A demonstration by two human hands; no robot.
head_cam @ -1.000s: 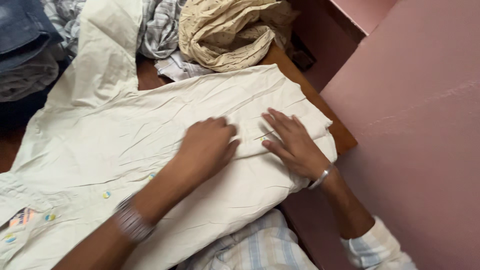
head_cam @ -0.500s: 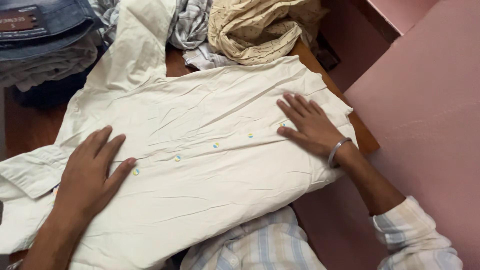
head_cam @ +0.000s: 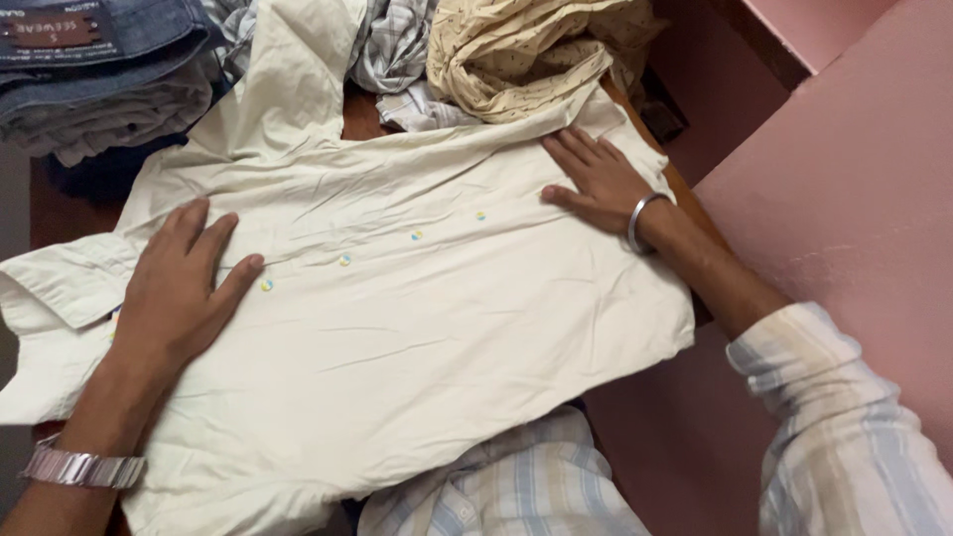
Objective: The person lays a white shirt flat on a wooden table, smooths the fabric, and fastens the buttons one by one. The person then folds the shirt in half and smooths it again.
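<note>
A cream button-up shirt [head_cam: 417, 328] lies spread flat on a wooden table [head_cam: 55, 213], its row of small coloured buttons running across the middle. My left hand [head_cam: 179, 288] presses flat on the shirt near the collar end, fingers apart, a metal watch on the wrist. My right hand [head_cam: 596, 184] lies flat with spread fingers on the shirt's other end, a silver bangle on its wrist. Neither hand grips anything.
A stack of folded jeans [head_cam: 89, 60] sits at the top left. A crumpled tan patterned cloth [head_cam: 516, 55] and a grey checked cloth [head_cam: 392, 45] lie behind the shirt. A pink wall [head_cam: 854, 179] stands at the right.
My left hand slid from the shirt's middle toward the collar end, smoothing the cloth. My right hand moved up toward the far edge. The buttons came into view.
</note>
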